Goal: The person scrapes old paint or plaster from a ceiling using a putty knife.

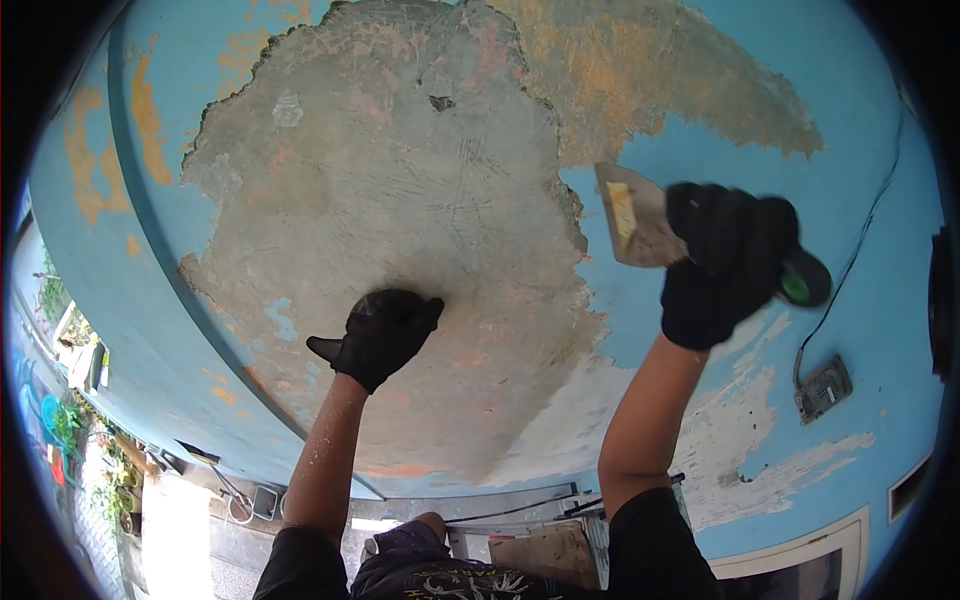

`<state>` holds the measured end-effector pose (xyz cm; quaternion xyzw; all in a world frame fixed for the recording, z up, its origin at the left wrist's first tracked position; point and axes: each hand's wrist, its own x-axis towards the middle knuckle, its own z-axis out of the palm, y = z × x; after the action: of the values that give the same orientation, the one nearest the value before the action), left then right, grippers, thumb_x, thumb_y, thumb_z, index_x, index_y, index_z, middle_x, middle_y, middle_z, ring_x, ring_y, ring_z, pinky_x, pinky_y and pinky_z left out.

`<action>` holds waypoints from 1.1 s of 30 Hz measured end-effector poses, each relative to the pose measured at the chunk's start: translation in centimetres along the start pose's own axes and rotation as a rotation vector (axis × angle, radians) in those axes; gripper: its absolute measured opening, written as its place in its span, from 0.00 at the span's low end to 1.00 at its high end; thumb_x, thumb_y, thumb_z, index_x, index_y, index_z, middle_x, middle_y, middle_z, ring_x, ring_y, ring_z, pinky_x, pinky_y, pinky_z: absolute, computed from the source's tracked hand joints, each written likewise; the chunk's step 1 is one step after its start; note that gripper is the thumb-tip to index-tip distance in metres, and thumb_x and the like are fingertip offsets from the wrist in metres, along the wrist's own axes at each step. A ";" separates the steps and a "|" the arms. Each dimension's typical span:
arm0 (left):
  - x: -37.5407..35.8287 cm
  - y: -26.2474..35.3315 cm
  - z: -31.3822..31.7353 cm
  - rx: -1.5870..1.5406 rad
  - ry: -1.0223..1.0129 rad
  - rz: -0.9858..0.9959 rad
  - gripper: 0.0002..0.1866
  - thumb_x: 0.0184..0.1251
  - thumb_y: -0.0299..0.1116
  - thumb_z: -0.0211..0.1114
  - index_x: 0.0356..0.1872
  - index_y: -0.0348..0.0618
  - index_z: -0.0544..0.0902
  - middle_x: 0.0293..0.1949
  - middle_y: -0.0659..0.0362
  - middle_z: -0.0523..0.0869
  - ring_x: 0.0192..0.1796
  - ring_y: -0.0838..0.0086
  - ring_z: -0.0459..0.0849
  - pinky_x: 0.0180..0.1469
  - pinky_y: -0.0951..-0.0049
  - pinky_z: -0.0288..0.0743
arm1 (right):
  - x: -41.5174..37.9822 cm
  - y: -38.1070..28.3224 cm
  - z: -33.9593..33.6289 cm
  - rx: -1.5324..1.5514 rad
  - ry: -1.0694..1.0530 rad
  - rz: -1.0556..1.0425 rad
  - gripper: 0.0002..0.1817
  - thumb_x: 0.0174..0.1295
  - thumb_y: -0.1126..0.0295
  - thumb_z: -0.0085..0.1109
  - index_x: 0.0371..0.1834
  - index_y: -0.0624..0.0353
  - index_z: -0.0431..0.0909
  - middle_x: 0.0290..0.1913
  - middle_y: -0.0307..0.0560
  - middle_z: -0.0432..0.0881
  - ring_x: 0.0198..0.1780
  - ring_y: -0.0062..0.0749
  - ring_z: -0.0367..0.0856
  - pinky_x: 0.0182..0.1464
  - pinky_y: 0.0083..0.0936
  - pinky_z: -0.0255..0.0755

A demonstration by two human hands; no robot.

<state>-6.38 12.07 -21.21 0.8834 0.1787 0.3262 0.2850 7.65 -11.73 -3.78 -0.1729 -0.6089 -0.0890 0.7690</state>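
Observation:
My right hand [730,250], in a black glove, is closed round the handle of a putty knife [640,220] with a wide metal blade. The blade points left, with a pale yellowish patch on it, and its green-marked handle end shows at the right. My left hand [385,330], also gloved in black, is at the bare grey patch [400,220] of the wall. Its thumb points left; the other fingers are folded or hidden, and what they hold, if anything, cannot be made out. Blue paint [680,150] with ragged edges surrounds the patch.
An electrical box [824,390] with a dark cable [862,245] is on the wall at the right. Below it is a white-framed opening [850,545]. Plants [125,470] and a long-handled tool [215,465] are at the lower left. A wooden board [545,555] lies below.

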 end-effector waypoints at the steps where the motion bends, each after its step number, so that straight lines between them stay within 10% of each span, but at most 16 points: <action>1: 0.1 -0.1 0.1 -0.014 0.031 0.025 0.23 0.70 0.53 0.62 0.25 0.45 0.89 0.26 0.53 0.88 0.33 0.57 0.87 0.42 0.60 0.77 | 0.9 -1.3 -1.7 0.087 -0.350 -0.005 0.21 0.78 0.63 0.45 0.22 0.51 0.56 0.17 0.33 0.54 0.20 0.23 0.50 0.30 0.31 0.52; 2: 0.2 0.0 -0.1 -0.016 0.038 0.018 0.23 0.70 0.53 0.62 0.25 0.45 0.89 0.26 0.53 0.88 0.33 0.57 0.87 0.42 0.60 0.77 | 1.0 -0.4 -1.9 0.094 -0.356 -0.001 0.21 0.78 0.63 0.45 0.22 0.51 0.56 0.17 0.33 0.54 0.20 0.23 0.50 0.30 0.31 0.52; 5: -0.2 0.6 -0.2 -0.038 -0.052 -0.056 0.22 0.70 0.52 0.62 0.25 0.45 0.89 0.26 0.53 0.88 0.33 0.57 0.87 0.42 0.60 0.77 | -0.2 3.0 -3.9 0.194 0.641 0.157 0.22 0.78 0.65 0.42 0.21 0.49 0.54 0.15 0.33 0.52 0.19 0.22 0.47 0.30 0.29 0.51; 6: 0.0 0.7 -0.4 -0.031 -0.043 -0.051 0.22 0.69 0.52 0.62 0.25 0.44 0.89 0.26 0.53 0.88 0.33 0.58 0.87 0.42 0.61 0.78 | 0.2 1.9 -2.8 0.196 0.638 0.147 0.22 0.78 0.65 0.42 0.21 0.49 0.54 0.15 0.33 0.52 0.19 0.22 0.47 0.30 0.29 0.51; 9: 0.2 1.0 -0.8 -0.035 -0.029 -0.052 0.22 0.69 0.52 0.63 0.26 0.45 0.89 0.26 0.53 0.88 0.33 0.58 0.87 0.42 0.61 0.78 | 1.2 -1.3 -1.9 0.039 -0.235 -0.023 0.23 0.78 0.63 0.43 0.20 0.49 0.54 0.15 0.32 0.51 0.19 0.22 0.47 0.29 0.29 0.50; 10: 0.0 1.0 -0.7 -0.041 -0.034 -0.058 0.22 0.70 0.52 0.63 0.26 0.45 0.89 0.27 0.53 0.88 0.33 0.58 0.87 0.42 0.61 0.78 | 1.0 0.6 -3.1 0.039 -0.235 -0.018 0.23 0.78 0.63 0.43 0.20 0.49 0.54 0.15 0.32 0.51 0.19 0.22 0.47 0.29 0.29 0.50; 12: -0.2 0.4 -0.2 -0.050 -0.047 -0.062 0.22 0.70 0.52 0.63 0.26 0.45 0.89 0.27 0.54 0.88 0.33 0.58 0.87 0.42 0.61 0.78 | 0.0 4.4 -4.9 0.289 0.487 0.352 0.23 0.79 0.65 0.40 0.19 0.47 0.53 0.14 0.33 0.51 0.19 0.22 0.47 0.29 0.28 0.50; 18: 0.0 0.2 0.0 -0.011 0.056 0.038 0.21 0.70 0.48 0.65 0.23 0.45 0.88 0.18 0.59 0.84 0.26 0.70 0.84 0.37 0.67 0.76 | 0.4 0.1 -1.6 0.045 -0.226 -0.012 0.24 0.78 0.64 0.45 0.19 0.48 0.54 0.14 0.33 0.53 0.18 0.22 0.50 0.27 0.28 0.49; 20: 0.0 0.3 0.2 0.017 0.082 0.063 0.20 0.70 0.48 0.66 0.23 0.45 0.88 0.19 0.59 0.85 0.26 0.69 0.84 0.37 0.67 0.77 | -0.3 1.8 -1.3 0.288 0.725 0.199 0.24 0.79 0.65 0.42 0.19 0.48 0.54 0.14 0.33 0.55 0.18 0.21 0.50 0.27 0.28 0.50; 21: 0.1 0.4 0.1 0.009 0.064 0.039 0.20 0.70 0.48 0.66 0.23 0.45 0.88 0.19 0.59 0.85 0.26 0.68 0.84 0.37 0.66 0.77 | 0.2 1.9 -3.6 0.073 0.263 0.122 0.24 0.79 0.64 0.43 0.18 0.49 0.55 0.14 0.31 0.54 0.17 0.21 0.50 0.27 0.29 0.51; 24: 0.2 0.8 -0.5 -0.016 0.016 -0.020 0.22 0.70 0.51 0.64 0.24 0.46 0.89 0.23 0.56 0.87 0.31 0.62 0.86 0.41 0.63 0.77 | 0.6 -0.3 -2.7 0.079 -0.271 0.003 0.22 0.78 0.62 0.45 0.21 0.50 0.58 0.16 0.31 0.54 0.18 0.23 0.51 0.29 0.30 0.53; 26: 0.0 0.9 -0.5 -0.029 -0.027 -0.063 0.23 0.70 0.53 0.61 0.25 0.46 0.89 0.27 0.53 0.88 0.34 0.57 0.87 0.44 0.60 0.78 | -1.2 2.1 -0.3 -0.145 0.019 0.015 0.17 0.77 0.63 0.44 0.25 0.49 0.61 0.18 0.30 0.58 0.21 0.23 0.55 0.33 0.30 0.57; 30: 0.0 1.0 -0.5 -0.061 -0.018 -0.090 0.23 0.70 0.53 0.62 0.25 0.45 0.89 0.23 0.54 0.87 0.32 0.60 0.87 0.42 0.63 0.78 | -4.0 2.8 0.4 -0.641 -0.263 0.376 0.02 0.72 0.70 0.55 0.44 0.52 0.73 0.31 0.37 0.75 0.35 0.33 0.79 0.53 0.39 0.73; 33: -0.4 2.0 -1.5 -0.229 -0.150 -0.226 0.19 0.71 0.48 0.66 0.30 0.42 0.88 0.19 0.63 0.84 0.21 0.79 0.82 0.29 0.73 0.76 | -8.7 0.1 1.5 -0.460 -0.291 0.723 0.11 0.67 0.69 0.61 0.51 0.54 0.76 0.44 0.42 0.77 0.50 0.35 0.76 0.60 0.39 0.71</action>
<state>-7.42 10.96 -19.19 0.8414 0.2168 0.2435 0.4309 4.22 -11.73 -11.95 -0.5515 -0.5755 0.0773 0.5989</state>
